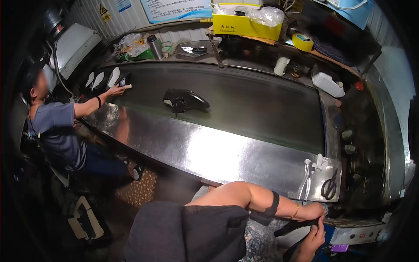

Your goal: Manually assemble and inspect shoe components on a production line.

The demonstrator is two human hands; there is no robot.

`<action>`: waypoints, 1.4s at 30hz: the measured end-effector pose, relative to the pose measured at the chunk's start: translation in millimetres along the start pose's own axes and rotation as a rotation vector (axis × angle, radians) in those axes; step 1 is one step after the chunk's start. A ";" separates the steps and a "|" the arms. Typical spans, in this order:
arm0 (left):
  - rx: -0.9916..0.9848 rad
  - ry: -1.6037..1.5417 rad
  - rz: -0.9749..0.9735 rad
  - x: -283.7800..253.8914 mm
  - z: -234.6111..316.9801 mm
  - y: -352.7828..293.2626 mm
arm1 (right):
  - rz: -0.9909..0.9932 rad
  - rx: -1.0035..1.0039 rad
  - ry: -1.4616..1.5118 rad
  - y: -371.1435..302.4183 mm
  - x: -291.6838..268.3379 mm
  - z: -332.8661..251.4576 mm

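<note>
At the lower right, over my lap, I hold a black shoe piece with a pale, sole-shaped face. My left hand, a yellow bangle at its wrist, is closed over the black edge from above. Just below it, my right hand grips the same edge with its thumb raised. Part of the piece is hidden by my left arm. Close beyond my hands, a pair of black-handled scissors and pale-handled pliers lie on the metal ledge.
A black shoe lies on the dark conveyor belt behind the shiny metal ledge. At the left, a co-worker reaches over it near several pale soles. A control panel stands right of my hands.
</note>
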State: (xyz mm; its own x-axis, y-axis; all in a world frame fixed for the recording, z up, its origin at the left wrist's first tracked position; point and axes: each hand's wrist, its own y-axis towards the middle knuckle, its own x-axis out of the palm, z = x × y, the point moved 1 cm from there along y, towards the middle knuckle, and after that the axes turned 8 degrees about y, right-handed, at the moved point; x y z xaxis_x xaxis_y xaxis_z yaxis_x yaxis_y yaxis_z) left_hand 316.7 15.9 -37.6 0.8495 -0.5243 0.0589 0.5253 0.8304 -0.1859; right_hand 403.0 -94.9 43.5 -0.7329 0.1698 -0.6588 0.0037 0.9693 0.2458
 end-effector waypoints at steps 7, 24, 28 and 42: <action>0.257 0.059 0.200 -14.4 13.7 -41.7 | 0.059 0.008 0.110 4.1 19.3 43.8; 0.212 0.285 -0.085 -25.6 -37.9 -24.8 | -0.076 0.507 0.059 -34.6 14.3 72.8; 0.125 0.092 -0.197 -22.5 -52.0 -31.8 | -0.167 0.502 -0.042 -36.0 24.0 70.6; 0.032 0.295 -0.417 -22.7 -23.1 -9.7 | -0.239 0.771 0.224 -81.9 13.4 64.6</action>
State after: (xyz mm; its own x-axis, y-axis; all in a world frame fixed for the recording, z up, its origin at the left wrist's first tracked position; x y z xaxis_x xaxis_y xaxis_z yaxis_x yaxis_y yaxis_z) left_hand 291.1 15.4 -59.8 0.5196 -0.8395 -0.1587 0.8219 0.5419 -0.1756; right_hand 436.9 -160.5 -31.3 -0.8907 -0.0164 -0.4544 0.2355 0.8383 -0.4918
